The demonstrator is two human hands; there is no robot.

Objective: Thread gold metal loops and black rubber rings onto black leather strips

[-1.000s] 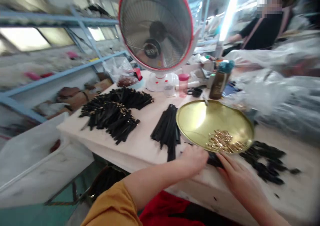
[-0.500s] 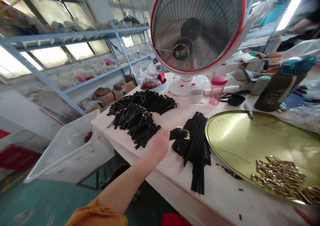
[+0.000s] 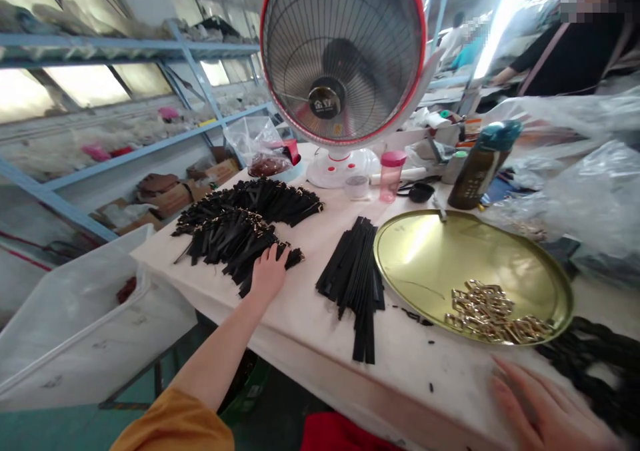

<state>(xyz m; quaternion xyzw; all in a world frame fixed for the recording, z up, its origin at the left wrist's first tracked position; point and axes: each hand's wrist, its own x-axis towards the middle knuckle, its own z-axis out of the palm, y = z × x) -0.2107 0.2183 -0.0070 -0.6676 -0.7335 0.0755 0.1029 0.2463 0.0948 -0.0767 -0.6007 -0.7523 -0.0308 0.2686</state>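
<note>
My left hand (image 3: pixel 269 274) lies flat on the near end of a fanned pile of black straps with gold ends (image 3: pixel 235 228), fingers apart, pressing a few straps down. A neat bundle of plain black strips (image 3: pixel 356 274) lies to its right. My right hand (image 3: pixel 543 411) rests open on the table's front edge at the lower right, holding nothing, next to a loose heap of black strips (image 3: pixel 595 364). A round brass tray (image 3: pixel 430 251) holds several gold metal clips (image 3: pixel 493 310) near its front.
A round red-rimmed heater (image 3: pixel 344 54) stands at the back of the table. A pink cup (image 3: pixel 390 174), a dark bottle (image 3: pixel 479 164) and plastic bags (image 3: pixel 585 191) crowd the rear right. A white bin (image 3: pixel 85 304) sits left of the table. A person in black (image 3: pixel 570 51) works behind.
My left hand carried a finished strap leftward from the tray and set it on the fanned pile. My right hand came back into view at the front edge.
</note>
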